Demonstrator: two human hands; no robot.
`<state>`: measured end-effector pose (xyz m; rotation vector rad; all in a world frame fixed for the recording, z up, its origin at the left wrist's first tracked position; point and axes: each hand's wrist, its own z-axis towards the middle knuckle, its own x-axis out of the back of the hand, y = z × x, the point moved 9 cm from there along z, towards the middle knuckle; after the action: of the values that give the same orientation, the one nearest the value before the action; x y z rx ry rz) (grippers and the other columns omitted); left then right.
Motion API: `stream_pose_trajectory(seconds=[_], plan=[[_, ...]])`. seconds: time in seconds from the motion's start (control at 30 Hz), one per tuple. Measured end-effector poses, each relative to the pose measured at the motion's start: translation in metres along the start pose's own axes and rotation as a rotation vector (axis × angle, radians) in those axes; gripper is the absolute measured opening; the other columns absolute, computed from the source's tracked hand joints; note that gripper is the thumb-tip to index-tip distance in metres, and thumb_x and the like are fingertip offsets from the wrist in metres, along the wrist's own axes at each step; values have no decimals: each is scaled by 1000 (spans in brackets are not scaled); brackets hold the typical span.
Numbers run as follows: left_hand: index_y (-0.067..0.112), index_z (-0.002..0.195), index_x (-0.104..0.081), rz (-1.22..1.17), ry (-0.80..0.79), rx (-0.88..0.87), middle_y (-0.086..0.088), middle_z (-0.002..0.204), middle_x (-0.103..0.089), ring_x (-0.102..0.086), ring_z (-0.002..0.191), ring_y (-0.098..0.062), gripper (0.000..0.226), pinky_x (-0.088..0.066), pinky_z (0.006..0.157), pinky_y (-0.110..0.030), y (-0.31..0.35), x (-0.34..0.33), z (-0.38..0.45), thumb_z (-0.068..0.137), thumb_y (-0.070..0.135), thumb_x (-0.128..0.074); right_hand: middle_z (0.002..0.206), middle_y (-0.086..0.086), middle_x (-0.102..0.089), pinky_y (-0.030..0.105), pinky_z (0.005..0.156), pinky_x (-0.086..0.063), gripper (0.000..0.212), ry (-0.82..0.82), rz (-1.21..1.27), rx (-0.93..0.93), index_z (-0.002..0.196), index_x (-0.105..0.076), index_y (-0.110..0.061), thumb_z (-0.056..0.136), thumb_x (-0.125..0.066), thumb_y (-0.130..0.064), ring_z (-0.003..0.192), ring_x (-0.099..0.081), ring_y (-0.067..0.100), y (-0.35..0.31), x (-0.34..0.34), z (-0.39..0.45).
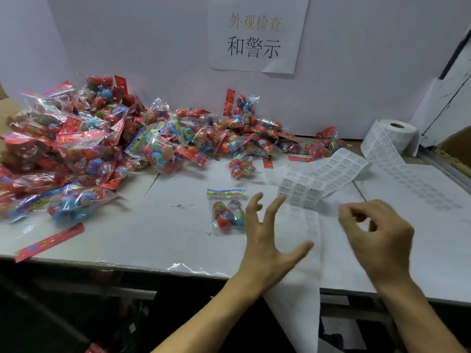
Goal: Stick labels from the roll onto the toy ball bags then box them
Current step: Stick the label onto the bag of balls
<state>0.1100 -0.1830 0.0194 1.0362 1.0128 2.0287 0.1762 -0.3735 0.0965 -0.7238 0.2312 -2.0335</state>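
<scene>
**Both hands free above the label strip; one bag singled out**

Counts: one label roll (393, 135), one unwound label strip (323, 179), one separate toy ball bag (227, 211), one large bag pile (102, 141) (too many to count), one loose red header card (49, 242), one wall notice (257, 34).

Left hand (270, 240): fingers spread and straight, grasping nothing, hovering over the strip where its labels are already gone. Right hand (374, 233): fingers loosely curled, thumb near the fingertips; blurred, so cannot tell whether a label is pinched there.

Single bag lies on the white table (153, 225) just left of the left hand's fingers. Clear plastic, striped multicoloured header at the far end, red and blue balls inside; exact ball number unclear.

Strip runs from the roll, far right beyond the right hand, between both hands and over the table's near edge. Printed labels in rows beyond the left fingertips.

Pile sits far left of both hands.
</scene>
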Motion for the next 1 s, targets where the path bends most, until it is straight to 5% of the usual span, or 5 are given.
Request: stream_pose_trajectory(seconds=[0.1, 0.3, 0.5, 0.83, 1.0], plan=[[15, 104, -78, -280, -15, 171, 8, 105, -74, -66, 104, -3, 25, -51, 89, -23, -7, 5, 11, 97, 37, -69, 72, 0, -65, 30, 63, -44, 11, -127, 8, 130, 72, -71, -11, 83, -71, -15, 68, -56, 21, -34, -30, -11], [11, 87, -80, -636, -65, 360, -7, 91, -79, -73, 87, -18, 27, -59, 82, -33, -28, 11, 9, 102, 24, -62, 82, -3, -67, 36, 65, -52, 6, -245, 97, 177, 87, -77, -15, 82, -81, -13, 76, -59, 20, -66, -66, -31], [16, 75, -80, -728, -67, 353, -5, 78, -73, -69, 76, -16, 23, -54, 70, -26, -36, 29, 9, 88, 29, -66, 98, -17, -66, 21, 71, -45, 30, -485, 503, -381, 94, -75, -36, 71, -77, -54, 94, -61, 9, -40, -97, -37], [25, 79, -75, -5, 265, 172, 2, 82, -70, -57, 78, -7, 18, -47, 74, -31, -41, 104, 35, 94, 35, -71, 88, -10, -76, 22, 66, -48, 4, -248, 896, -722, 77, -82, -28, 73, -82, -30, 85, -67, 5, -13, -116, -13], [7, 117, -71, 658, 137, 542, -9, 126, -53, -40, 123, -29, 75, -40, 96, -42, -99, 132, 49, 95, 72, -43, 90, -14, -77, 19, 61, -51, 10, -424, 831, -703, 97, -77, -31, 94, -69, -26, 84, -68, -3, -20, -150, -8]])
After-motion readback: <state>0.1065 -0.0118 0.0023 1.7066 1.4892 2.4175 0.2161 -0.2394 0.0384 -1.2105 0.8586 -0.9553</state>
